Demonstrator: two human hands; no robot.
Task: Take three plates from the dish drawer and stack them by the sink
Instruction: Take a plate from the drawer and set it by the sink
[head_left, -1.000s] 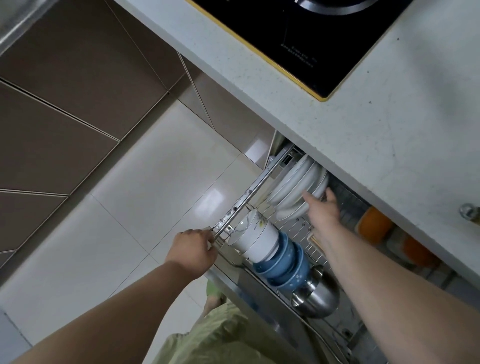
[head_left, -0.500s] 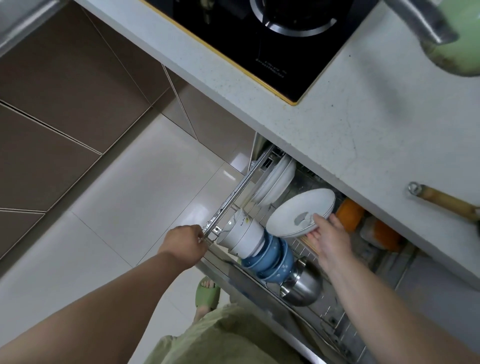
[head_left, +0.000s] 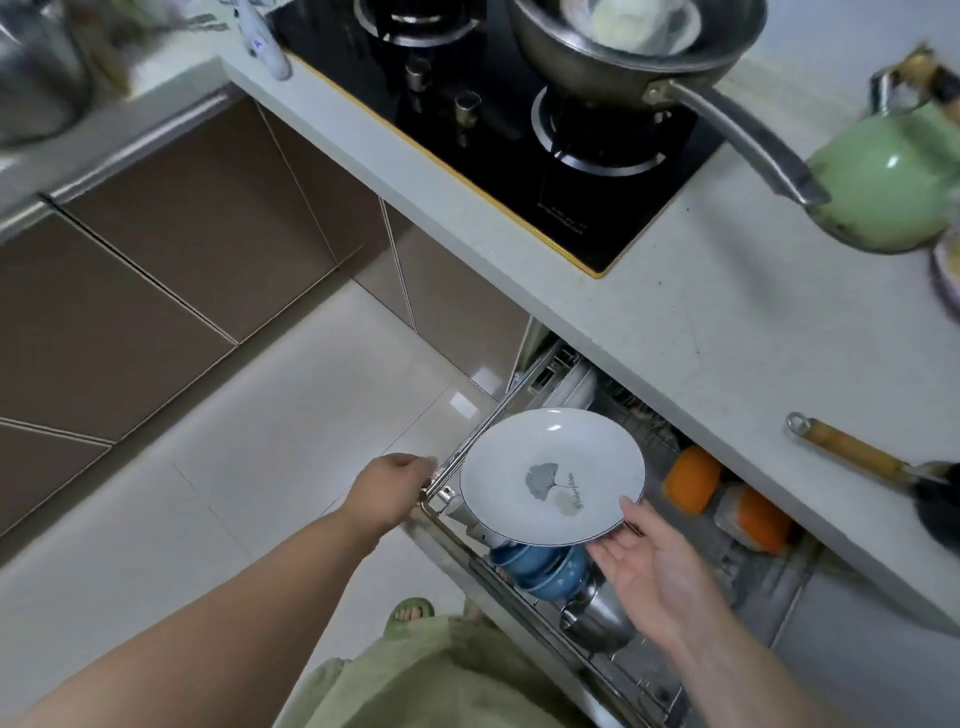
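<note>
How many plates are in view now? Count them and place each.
At least 2: one plate with a leaf print held flat over the open drawer by the right hand; racked plates upright behind it, their count unclear.

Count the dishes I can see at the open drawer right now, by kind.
White plate held by right hand: 1
White plates racked upright: cannot count, mostly hidden
Blue bowls: 2 visible
Steel bowl: 1
Total countable: 4
</note>
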